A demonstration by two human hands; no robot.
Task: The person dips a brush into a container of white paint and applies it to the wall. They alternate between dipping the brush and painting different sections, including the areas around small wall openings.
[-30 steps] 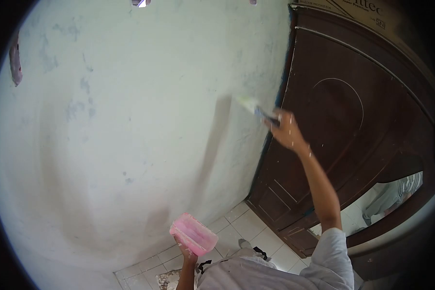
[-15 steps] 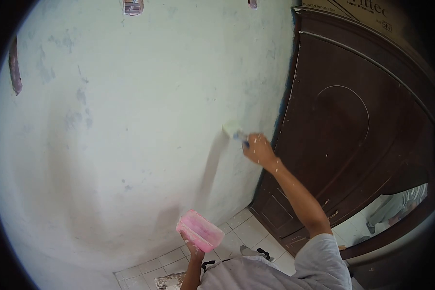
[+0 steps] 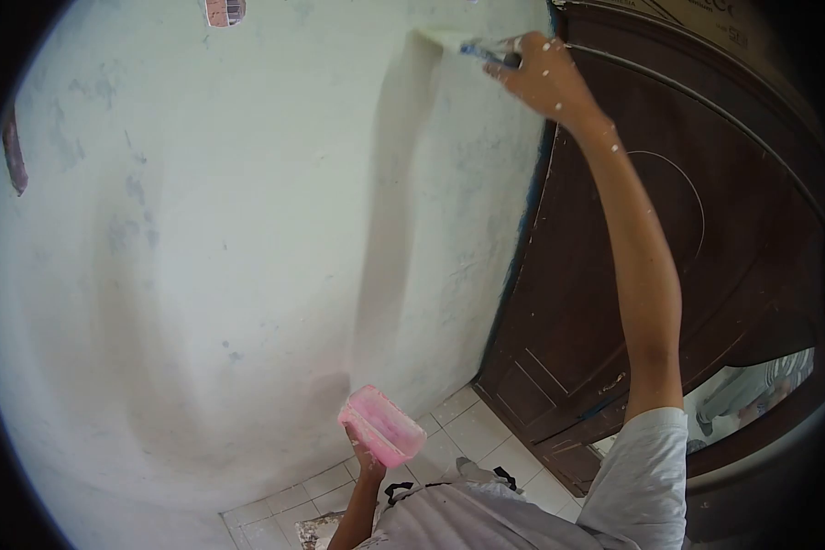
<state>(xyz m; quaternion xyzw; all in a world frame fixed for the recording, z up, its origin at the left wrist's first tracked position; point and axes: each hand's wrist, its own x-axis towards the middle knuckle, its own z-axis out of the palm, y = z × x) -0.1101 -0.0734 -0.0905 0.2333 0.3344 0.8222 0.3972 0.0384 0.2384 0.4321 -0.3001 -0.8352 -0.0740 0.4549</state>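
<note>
My right hand (image 3: 545, 78), spotted with white paint, is raised high near the wardrobe's edge and closed around a paintbrush (image 3: 479, 53). The brush has a blue-marked handle, and its pale bristles touch the upper part of the whitish wall (image 3: 266, 211). Low in front of my body, my left hand (image 3: 367, 456) grips a pink plastic container (image 3: 383, 426) from below and the side. White paint smears coat the container's rim and inside. The fingers under it are partly hidden.
A dark brown wardrobe (image 3: 587, 275) with a mirror (image 3: 752, 394) stands close on the right, a cardboard box (image 3: 706, 23) on top. White floor tiles (image 3: 458, 431) lie below. A paint-stained object (image 3: 319, 530) is on the floor, and a brick-coloured opening (image 3: 225, 12) shows in the wall.
My right hand has swept the paintbrush upward along the wall, from mid-height to near the top of the view. My left hand and the pink container have barely moved.
</note>
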